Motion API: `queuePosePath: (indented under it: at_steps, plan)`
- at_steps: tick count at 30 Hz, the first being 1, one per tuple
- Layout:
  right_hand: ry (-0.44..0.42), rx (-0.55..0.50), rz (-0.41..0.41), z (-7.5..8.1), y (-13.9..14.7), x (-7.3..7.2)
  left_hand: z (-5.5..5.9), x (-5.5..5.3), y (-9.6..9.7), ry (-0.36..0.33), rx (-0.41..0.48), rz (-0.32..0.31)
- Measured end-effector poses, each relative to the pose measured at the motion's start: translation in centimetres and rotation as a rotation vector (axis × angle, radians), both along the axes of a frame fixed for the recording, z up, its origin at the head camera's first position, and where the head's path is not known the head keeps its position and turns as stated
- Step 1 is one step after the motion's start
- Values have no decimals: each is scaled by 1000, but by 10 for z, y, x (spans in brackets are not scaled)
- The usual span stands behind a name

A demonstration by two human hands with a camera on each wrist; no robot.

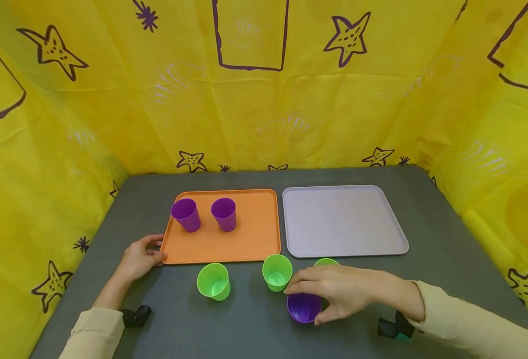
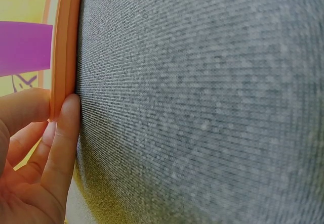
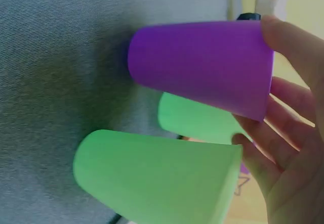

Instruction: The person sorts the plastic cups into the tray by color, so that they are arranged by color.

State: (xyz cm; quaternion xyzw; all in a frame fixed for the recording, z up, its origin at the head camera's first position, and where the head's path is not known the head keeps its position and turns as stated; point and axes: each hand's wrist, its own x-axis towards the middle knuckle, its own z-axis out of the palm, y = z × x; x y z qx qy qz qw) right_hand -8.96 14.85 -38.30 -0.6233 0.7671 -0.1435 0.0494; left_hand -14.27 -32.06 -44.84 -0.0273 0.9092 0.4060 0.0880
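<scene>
Purple cup [image 1: 304, 310], far rim behind right fingers [image 1: 306, 286]

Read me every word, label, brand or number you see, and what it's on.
There are none to read. The purple cups, green cups, orange tray and pale grey tray show no lettering; the yellow cloth bears starfish, not words.
Dark wrist devices: too small to tell.

Head cam: high, looks forward and down across counter [image 1: 255, 331]. Left wrist: close-up, rolled sideways, at orange tray [image 2: 65, 47] edge. Right wrist: close-up, rolled sideways, at front purple cup [image 3: 202, 67]. Head shares tray with left, cup with right.
</scene>
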Motion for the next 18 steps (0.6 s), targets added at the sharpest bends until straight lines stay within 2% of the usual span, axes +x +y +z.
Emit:
queuePosePath:
  at_steps: [8,12,18]
  plan:
    - [-162,16,-35,24,-4,0,0,-1,0,-4,1,8]
    - [-232,-13,-35,37,-6,-2,-1,-1,0,-7,1,12]
    - [-263,-92,-8,54,-10,-9,-1,-1,0,-1,13,13]
